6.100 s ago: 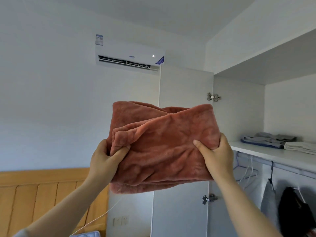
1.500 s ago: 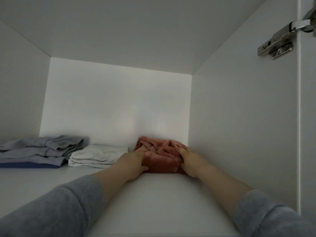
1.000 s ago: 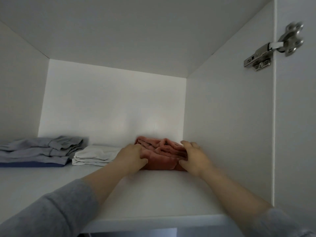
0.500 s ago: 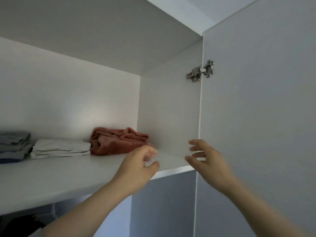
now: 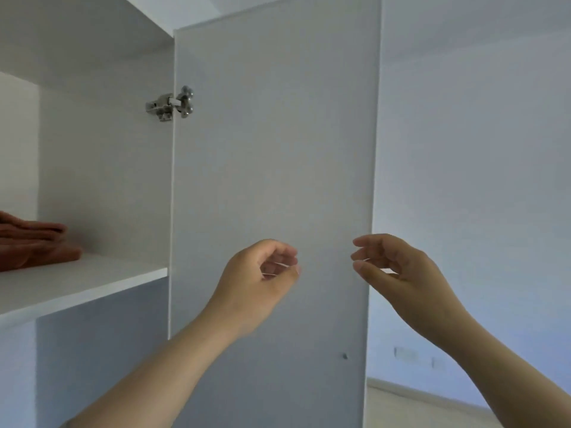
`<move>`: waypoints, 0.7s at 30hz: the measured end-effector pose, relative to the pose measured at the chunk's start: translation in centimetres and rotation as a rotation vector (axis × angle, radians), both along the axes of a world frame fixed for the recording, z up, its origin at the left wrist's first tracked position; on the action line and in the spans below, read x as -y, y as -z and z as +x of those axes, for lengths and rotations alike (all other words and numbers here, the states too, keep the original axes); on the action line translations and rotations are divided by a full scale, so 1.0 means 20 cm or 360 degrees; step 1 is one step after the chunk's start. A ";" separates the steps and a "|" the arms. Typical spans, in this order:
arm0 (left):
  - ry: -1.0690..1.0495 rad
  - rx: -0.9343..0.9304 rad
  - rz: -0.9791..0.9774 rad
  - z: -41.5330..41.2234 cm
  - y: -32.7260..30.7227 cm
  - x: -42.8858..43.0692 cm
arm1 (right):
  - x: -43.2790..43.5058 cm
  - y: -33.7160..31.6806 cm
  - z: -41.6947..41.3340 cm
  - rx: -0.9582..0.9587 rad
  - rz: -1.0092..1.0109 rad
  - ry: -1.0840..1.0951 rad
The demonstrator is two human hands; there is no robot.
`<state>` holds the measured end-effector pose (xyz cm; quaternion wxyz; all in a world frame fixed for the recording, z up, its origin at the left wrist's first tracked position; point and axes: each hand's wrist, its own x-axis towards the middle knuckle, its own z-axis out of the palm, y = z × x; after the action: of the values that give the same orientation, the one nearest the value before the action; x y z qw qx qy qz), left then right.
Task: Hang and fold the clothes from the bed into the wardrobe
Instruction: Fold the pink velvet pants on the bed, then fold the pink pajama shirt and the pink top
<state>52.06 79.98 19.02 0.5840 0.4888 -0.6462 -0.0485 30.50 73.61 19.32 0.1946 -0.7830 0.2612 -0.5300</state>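
The folded rust-red fleece garment [image 5: 34, 242] lies on the white wardrobe shelf [image 5: 92, 281] at the far left, partly cut off by the frame edge. My left hand [image 5: 256, 279] hangs in the air in front of the open wardrobe door [image 5: 272, 149], fingers loosely curled, holding nothing. My right hand [image 5: 398, 273] is raised beside the door's free edge, fingers loosely curled and empty. Both hands are well clear of the garment. The bed is out of view.
A metal hinge [image 5: 170, 105] joins the door to the wardrobe side panel. A white wall [image 5: 479, 180] with sockets [image 5: 404, 355] low down fills the right. A strip of floor [image 5: 432, 406] shows at the bottom right.
Both hands let go of the fleece garment on the shelf and drew back. The view swung right, away from the shelf, so the other folded piles left the frame.
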 end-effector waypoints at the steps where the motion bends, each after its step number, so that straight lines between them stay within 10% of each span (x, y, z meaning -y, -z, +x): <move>1: 0.0083 -0.0011 -0.0001 -0.10 0.00 0.03 | 0.00 0.00 -0.10 0.0020 0.0006 0.0047; 21: 0.0785 -0.0128 0.0150 -1.71 0.27 0.67 | 0.27 0.27 -1.68 0.0218 0.0189 0.0609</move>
<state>17.86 66.51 13.53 0.5563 0.3408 -0.7192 -0.2390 -3.08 68.16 13.88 0.1534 -0.6684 0.4220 -0.5929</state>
